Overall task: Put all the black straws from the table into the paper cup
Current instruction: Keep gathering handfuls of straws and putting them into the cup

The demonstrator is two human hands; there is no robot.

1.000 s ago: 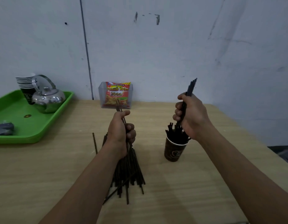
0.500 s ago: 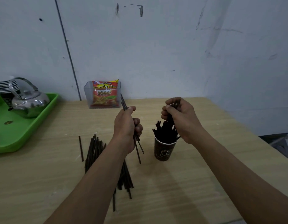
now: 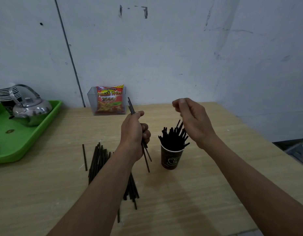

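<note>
A dark paper cup (image 3: 171, 158) stands upright on the wooden table, with several black straws (image 3: 172, 136) sticking out of it. My left hand (image 3: 134, 133) grips a few black straws (image 3: 146, 155) held above the table, left of the cup. My right hand (image 3: 193, 123) hovers just above and right of the cup's straws, its fingers loosely curled and holding nothing. A pile of several black straws (image 3: 98, 159) lies on the table under my left forearm, and one single straw (image 3: 84, 157) lies apart to its left.
A green tray (image 3: 24, 143) at the left edge carries a metal kettle (image 3: 31, 110) and stacked cups (image 3: 6, 96). A clear box with a snack packet (image 3: 110, 101) stands against the wall. The table's right edge (image 3: 266, 138) runs close to the cup.
My right hand let go of the straws it pushed into the cup and rose above it. My left hand lifted a few straws off the pile.
</note>
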